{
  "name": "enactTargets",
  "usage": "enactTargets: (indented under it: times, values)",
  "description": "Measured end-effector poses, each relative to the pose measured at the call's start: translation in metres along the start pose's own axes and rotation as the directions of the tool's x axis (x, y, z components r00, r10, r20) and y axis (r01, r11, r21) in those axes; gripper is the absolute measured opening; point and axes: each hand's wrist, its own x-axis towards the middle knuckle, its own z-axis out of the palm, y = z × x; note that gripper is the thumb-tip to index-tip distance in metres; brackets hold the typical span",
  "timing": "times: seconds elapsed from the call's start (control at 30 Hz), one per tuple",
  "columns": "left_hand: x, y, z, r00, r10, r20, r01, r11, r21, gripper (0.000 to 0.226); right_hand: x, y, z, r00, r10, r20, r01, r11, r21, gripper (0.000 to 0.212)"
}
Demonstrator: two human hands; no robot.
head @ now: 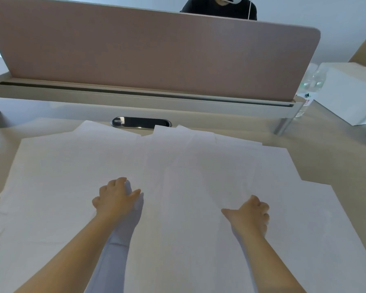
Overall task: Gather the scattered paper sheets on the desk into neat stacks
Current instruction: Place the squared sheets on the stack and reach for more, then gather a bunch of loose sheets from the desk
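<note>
The paper sheets (178,157) are running off the bottom and left edges, and they're overlapping so much their count isn't readable. They're also hiding the near end of the cable slot (140,122). The pink divider (156,58) is blocking most of the person (218,9) sitting behind it. The water bottle (311,85) is looking blurry, label unreadable.

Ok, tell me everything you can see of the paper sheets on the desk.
The paper sheets are plain white, thin and flat, apparently blank, spread in a loose overlapping layer over most of the beige desk, edges skewed. Far corners reach the oval cable port. The left hand and right hand rest on them, fingers curled.
</note>
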Motion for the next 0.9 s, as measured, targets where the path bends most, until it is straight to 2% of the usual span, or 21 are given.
enactTargets:
  times: [0.1,0.2,0.27,0.33,0.43,0.5,0.6,0.7,0.73,0.8,0.83,0.9]
  values:
    - [0.002,0.009,0.004,1.000,-0.031,-0.003,0.031,0.999,-0.037,0.058,0.007,0.003,0.002,1.000,-0.004,0.003,0.004,0.982,0.191,0.075]
    - [0.006,0.010,0.002,0.995,-0.097,-0.014,0.096,0.994,-0.046,0.060,0.012,0.008,-0.005,0.999,-0.031,-0.037,0.037,0.980,0.194,0.051]
    - [0.010,0.007,0.000,0.992,-0.122,-0.023,0.121,0.992,-0.034,0.062,0.015,0.006,-0.009,0.996,-0.063,-0.060,0.072,0.984,0.163,0.044]
    - [0.015,0.004,-0.001,0.991,-0.128,-0.031,0.127,0.991,-0.034,0.063,0.018,-0.001,-0.008,0.991,-0.106,-0.079,0.107,0.994,0.013,0.051]
    - [0.022,0.004,-0.001,0.994,-0.102,-0.029,0.100,0.993,-0.062,0.066,0.023,-0.013,0.001,0.988,-0.147,-0.047,0.138,0.979,-0.149,0.077]
    - [0.025,0.006,-0.001,0.997,-0.074,-0.019,0.072,0.994,-0.083,0.068,0.025,-0.021,0.008,0.979,-0.203,0.010,0.202,0.966,-0.160,0.082]
    - [0.030,0.006,0.000,0.999,-0.041,0.030,0.045,0.989,-0.140,0.073,0.027,-0.036,0.020,0.935,-0.346,0.078,0.355,0.919,-0.173,0.078]
    - [0.033,0.007,-0.003,0.997,-0.007,0.080,0.031,0.954,-0.297,0.079,0.022,-0.050,0.028,0.874,-0.460,0.158,0.473,0.880,-0.053,0.069]
    - [0.034,0.007,-0.005,0.995,-0.022,0.102,0.058,0.927,-0.370,0.081,0.019,-0.053,0.029,0.878,-0.457,0.146,0.463,0.886,-0.013,0.067]
    - [0.036,0.003,-0.008,0.987,-0.083,0.135,0.141,0.849,-0.510,0.085,0.017,-0.056,0.025,0.929,-0.366,0.056,0.368,0.929,-0.039,0.061]
    - [0.035,0.001,-0.008,0.982,-0.118,0.151,0.181,0.824,-0.537,0.084,0.017,-0.056,0.021,0.954,-0.298,0.018,0.299,0.952,-0.068,0.058]
    - [0.034,-0.005,-0.007,0.968,-0.163,0.190,0.243,0.803,-0.544,0.077,0.013,-0.057,0.016,0.982,-0.186,0.042,0.189,0.978,-0.092,0.056]
